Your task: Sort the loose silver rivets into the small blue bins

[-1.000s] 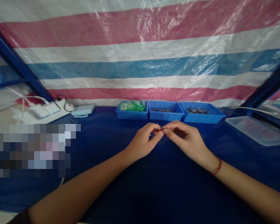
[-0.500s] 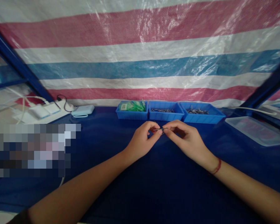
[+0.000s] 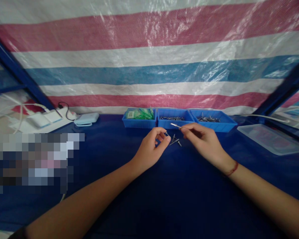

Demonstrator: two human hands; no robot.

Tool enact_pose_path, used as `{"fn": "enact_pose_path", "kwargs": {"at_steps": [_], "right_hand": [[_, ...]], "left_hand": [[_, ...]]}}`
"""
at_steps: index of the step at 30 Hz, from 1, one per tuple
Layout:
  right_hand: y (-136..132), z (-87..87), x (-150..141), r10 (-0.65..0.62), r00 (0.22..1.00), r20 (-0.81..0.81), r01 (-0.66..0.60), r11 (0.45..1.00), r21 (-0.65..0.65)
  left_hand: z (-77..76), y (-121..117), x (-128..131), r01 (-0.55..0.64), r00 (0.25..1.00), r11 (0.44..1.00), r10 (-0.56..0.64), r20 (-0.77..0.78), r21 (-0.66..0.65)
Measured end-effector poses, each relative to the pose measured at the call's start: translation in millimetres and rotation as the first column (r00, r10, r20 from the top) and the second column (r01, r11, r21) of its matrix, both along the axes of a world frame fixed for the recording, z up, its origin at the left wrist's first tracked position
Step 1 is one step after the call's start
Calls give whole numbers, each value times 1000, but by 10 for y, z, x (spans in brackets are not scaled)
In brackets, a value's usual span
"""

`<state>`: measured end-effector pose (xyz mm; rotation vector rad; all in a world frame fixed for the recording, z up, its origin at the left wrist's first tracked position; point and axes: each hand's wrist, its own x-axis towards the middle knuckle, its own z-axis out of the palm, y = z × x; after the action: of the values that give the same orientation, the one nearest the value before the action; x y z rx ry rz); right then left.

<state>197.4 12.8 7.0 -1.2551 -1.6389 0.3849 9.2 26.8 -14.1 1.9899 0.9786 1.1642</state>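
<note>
i pinch a thin metal pin (image 3: 175, 125) between the thumb and fingers of my right hand (image 3: 204, 141), its pale end pointing away to the left. my left hand (image 3: 151, 146) grasps a small metal piece (image 3: 167, 134) at its fingertips. between my hands, a few loose pins (image 3: 175, 142) lie on the counter (image 3: 164, 192). beyond both hands sit three blue bins (image 3: 139, 123), the left one holding green packets (image 3: 142, 114).

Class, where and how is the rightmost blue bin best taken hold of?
Probably pinch the rightmost bin by its right rim, from the right: that side stands free, its left adjoins the middle bin, and the striped sheet hangs close behind. Keep it level; loose metal pins lie inside.
</note>
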Motion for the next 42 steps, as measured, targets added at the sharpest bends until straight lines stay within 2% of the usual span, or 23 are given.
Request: {"fn": "enact_pose_path", "kwargs": {"at_steps": [3,5,6,8,12,15,17,20,23,31,42], "right_hand": [[121,98,286,-250,966,60,246,967,73],[188,162,498,-442,884,153,433,897,91],[214,184,595,-496,850,177,485,868,104],[249,202,749,-557,797,233,542,830,131],[263,167,832,-565,753,336,521,825,220],[225,143,703,-511,763,395,430,858,281],[179,134,554,-423,795,435,317,901,295],[106,107,302,-237,839,491,126,961,248],[60,53,94,-78,840,538,-17,985,169],[21,-100,-90,142,721,678,-197,980,4],[49,-174,-9,209,682,701,-288,958,-5]], "left_hand": [[-13,9,0,-12,999,999,13,-34,33],[-17,13,-2,-11,998,997,15,-59,70],[-18,15,-3,-11,997,996,18,-74,91],[-20,15,-6,0,991,992,17,-134,127],[-24,3,-3,29,934,984,35,-355,175],[-18,-5,23,17,879,981,77,-471,193],[-8,0,51,13,854,976,101,-511,215],[-1,23,95,3,817,968,143,-558,252],[-10,48,117,-14,787,964,174,-592,265],[-37,70,110,-3,762,964,174,-624,266],[-62,57,84,-11,808,976,136,-573,217]]}}
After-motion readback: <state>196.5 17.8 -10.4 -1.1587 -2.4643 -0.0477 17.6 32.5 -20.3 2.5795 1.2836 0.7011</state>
